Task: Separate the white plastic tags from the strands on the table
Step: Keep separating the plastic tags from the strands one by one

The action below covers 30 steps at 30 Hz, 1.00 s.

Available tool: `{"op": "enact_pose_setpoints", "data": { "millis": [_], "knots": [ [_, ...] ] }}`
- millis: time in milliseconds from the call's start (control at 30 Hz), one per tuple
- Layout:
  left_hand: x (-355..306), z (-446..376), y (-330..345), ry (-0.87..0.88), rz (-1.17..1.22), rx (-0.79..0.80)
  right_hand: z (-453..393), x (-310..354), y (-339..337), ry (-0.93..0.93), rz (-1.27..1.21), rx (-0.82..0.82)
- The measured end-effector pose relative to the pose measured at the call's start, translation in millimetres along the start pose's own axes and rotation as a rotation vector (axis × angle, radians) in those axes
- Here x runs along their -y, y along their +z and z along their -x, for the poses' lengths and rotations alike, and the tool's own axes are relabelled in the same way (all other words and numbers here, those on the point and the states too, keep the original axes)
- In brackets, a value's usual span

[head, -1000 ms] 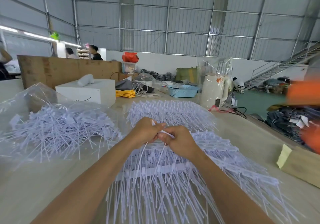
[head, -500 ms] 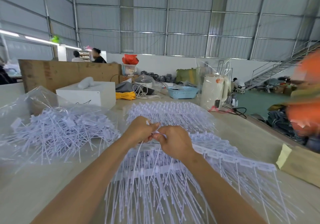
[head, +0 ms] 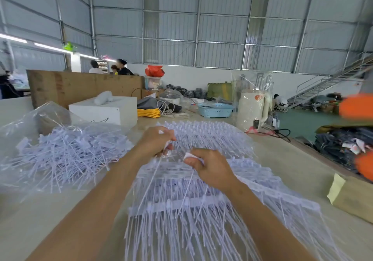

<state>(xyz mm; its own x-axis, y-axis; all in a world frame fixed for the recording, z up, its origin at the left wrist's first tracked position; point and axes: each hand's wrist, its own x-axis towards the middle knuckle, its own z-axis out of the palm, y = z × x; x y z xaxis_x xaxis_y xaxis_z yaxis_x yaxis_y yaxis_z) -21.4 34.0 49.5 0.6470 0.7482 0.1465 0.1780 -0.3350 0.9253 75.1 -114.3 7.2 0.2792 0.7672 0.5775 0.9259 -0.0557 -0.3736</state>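
Observation:
A wide heap of white plastic tag strands [head: 181, 210] still joined in rows lies on the table in front of me. My left hand [head: 155, 139] is closed around a few thin strands that hang down from it. A little to the right and nearer me, my right hand [head: 210, 167] pinches a small white tag [head: 188, 155] between thumb and fingers. The two hands are apart. A second heap of joined tags [head: 205, 133] lies farther back.
A clear plastic bag [head: 30, 123] with loose white tags [head: 66, 155] lies at the left. Behind stand a white box [head: 105, 111], a blue basket [head: 215, 110] and a white kettle [head: 251, 109]. A cardboard piece [head: 353, 196] lies at the right. People stand far back.
My hands were pressed together over the strands; now they have pulled apart, the left staying up and back, the right moving right and toward me with a tag.

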Motion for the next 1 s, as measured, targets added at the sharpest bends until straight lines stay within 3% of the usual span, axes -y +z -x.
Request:
{"op": "enact_pose_setpoints", "data": {
  "millis": [133,233,400,533,633,867,1000],
  "knots": [
    [-0.7,16.8,30.7,-0.088,0.027,0.447,-0.1,-4.7,1.1,-0.017,-0.124,-0.112],
    [3.3,22.4,38.8,-0.078,0.031,0.595,-1.0,-9.0,3.2,0.055,-0.191,-0.119],
    [9.3,22.4,40.6,0.053,0.080,0.480,-0.5,-11.6,-3.3,0.132,-0.241,-0.079],
    [8.6,18.5,42.9,0.030,0.238,0.344,2.4,-18.3,-20.1,0.192,-0.238,0.090],
    [11.9,16.6,47.3,0.042,0.236,0.354,5.2,-18.3,-25.3,0.198,-0.313,0.147],
    [9.8,20.5,50.7,0.048,0.099,0.310,3.2,-16.6,-20.6,0.188,-0.217,0.085],
    [3.7,20.6,49.0,-0.119,0.126,0.346,3.1,-13.3,-17.6,0.158,-0.207,0.030]
  ]
}}
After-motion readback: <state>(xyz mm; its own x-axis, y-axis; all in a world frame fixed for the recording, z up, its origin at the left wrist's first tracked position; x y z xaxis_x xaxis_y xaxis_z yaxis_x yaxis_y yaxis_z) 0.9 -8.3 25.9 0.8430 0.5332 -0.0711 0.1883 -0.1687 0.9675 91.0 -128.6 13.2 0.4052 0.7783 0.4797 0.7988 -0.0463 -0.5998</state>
